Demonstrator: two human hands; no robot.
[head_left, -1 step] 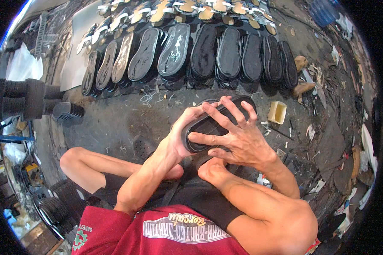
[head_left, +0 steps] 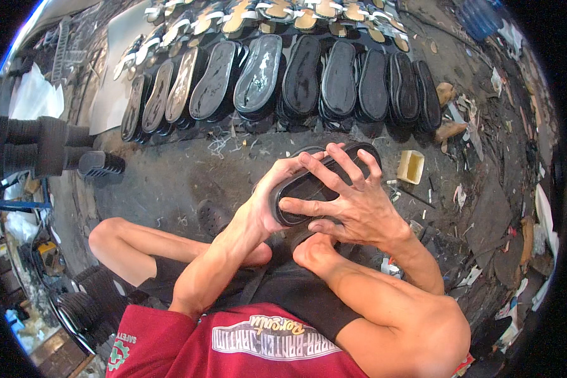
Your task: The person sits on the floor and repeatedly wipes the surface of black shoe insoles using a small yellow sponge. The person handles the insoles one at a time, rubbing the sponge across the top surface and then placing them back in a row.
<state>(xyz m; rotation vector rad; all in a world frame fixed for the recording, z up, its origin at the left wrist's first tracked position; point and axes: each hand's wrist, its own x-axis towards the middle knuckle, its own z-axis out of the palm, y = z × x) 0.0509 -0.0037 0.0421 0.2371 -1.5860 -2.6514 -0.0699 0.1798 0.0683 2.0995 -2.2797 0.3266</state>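
Observation:
A black shoe sole (head_left: 296, 187) with a raised rim is held over my folded legs, tilted with its far end to the right. My left hand (head_left: 268, 200) wraps round its left edge, with the fingers partly hidden behind it. My right hand (head_left: 362, 208) lies across the top with its fingers spread and bent onto the sole, one fingertip near the close end. Part of the sole's surface is covered by these fingers. Whether more than one sole is in my hands, I cannot tell.
Beyond my hands stand stacked soles (head_left: 258, 75) in a row, some with a wet shine. Behind them are sandals (head_left: 239, 19) with pale insoles. A small yellowish container (head_left: 411, 167) sits to the right, near scraps. At left are dark sole stacks (head_left: 50, 148) and a perforated clog (head_left: 212, 216).

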